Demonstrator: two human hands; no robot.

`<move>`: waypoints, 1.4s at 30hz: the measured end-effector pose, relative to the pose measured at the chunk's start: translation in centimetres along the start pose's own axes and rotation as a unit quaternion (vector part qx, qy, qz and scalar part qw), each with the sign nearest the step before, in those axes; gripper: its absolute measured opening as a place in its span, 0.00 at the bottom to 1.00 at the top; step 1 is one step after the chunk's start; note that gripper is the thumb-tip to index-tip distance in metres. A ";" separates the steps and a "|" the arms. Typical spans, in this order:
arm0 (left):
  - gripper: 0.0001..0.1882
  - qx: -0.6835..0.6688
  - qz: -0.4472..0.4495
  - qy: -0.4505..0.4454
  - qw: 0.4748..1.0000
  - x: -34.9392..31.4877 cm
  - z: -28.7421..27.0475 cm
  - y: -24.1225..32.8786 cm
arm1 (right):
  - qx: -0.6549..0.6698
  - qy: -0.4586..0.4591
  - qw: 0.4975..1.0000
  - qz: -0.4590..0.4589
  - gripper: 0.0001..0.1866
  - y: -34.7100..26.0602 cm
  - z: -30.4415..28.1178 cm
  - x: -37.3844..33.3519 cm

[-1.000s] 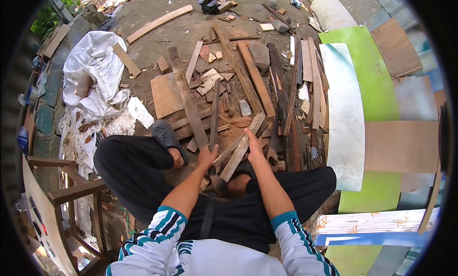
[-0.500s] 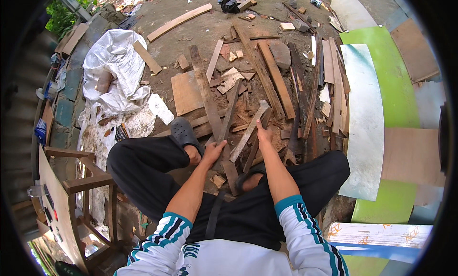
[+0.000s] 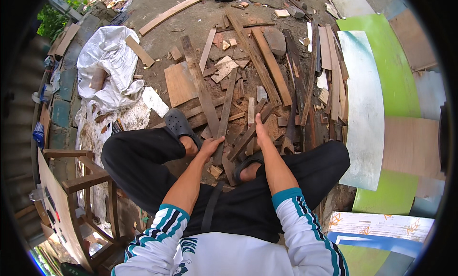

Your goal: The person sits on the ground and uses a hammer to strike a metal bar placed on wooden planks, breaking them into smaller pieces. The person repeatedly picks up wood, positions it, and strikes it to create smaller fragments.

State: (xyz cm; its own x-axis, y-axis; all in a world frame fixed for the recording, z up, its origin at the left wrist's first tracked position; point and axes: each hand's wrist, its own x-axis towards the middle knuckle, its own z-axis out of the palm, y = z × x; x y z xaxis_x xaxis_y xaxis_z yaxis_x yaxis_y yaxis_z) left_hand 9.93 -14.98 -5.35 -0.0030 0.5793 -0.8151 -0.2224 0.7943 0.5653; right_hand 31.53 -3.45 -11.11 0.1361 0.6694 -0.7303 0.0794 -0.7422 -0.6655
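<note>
My left hand (image 3: 210,146) is closed around the lower part of a long, thin dark wooden strip (image 3: 228,102), which tilts up and away between my feet. My right hand (image 3: 262,131) is closed on a shorter dark wooden strip (image 3: 243,144) that slants from lower left to upper right; its thumb points up and the other fingers are mostly hidden. Just left of that thumb, a pale wooden strip (image 3: 251,111) stands nearly lengthwise, crossed by the slanting dark one. Grey clogs (image 3: 179,123) are on my feet, either side of the wood.
Loose planks (image 3: 272,66) and scraps cover the ground ahead. A square board (image 3: 180,84) and a white sack (image 3: 107,61) lie to the left, above a wooden stool frame (image 3: 88,180). On the right are a pale curved sheet (image 3: 360,109) and green panels (image 3: 396,71).
The pale strip has left my right hand's grip and now lies more upright beside it. My right hand is now on a darker strip. The whole view has shifted slightly.
</note>
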 end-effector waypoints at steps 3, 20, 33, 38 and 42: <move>0.21 0.007 0.014 0.011 1.000 0.5 0.1 -0.8 | 0.109 -0.053 0.992 0.044 0.48 0.1 -1.9 0.0; 0.20 -0.113 -0.016 -0.017 0.993 1.3 3.3 0.5 | 0.337 -0.019 0.939 0.067 0.29 -5.1 -4.2 -5.6; 0.32 -0.314 -0.041 -0.195 0.928 -1.0 6.3 5.0 | 0.073 -0.093 0.842 -0.526 0.18 -10.7 -5.2 -19.8; 0.31 -0.340 -0.032 -0.162 0.926 -3.6 8.5 7.1 | -0.163 -0.248 0.812 -0.503 0.20 -6.0 -4.4 -22.0; 0.26 -0.276 -0.037 -0.114 0.954 -2.7 7.6 6.3 | -0.324 -0.290 0.764 -0.478 0.29 -4.8 -4.2 -22.6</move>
State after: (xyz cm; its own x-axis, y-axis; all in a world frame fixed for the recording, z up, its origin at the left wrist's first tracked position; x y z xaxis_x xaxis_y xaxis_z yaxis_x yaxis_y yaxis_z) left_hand 15.97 -10.19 1.40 0.2315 0.6002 -0.7656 -0.6934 0.6539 0.3029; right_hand 32.17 -15.12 9.26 -0.7345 0.6780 -0.0301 0.3665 0.3589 -0.8584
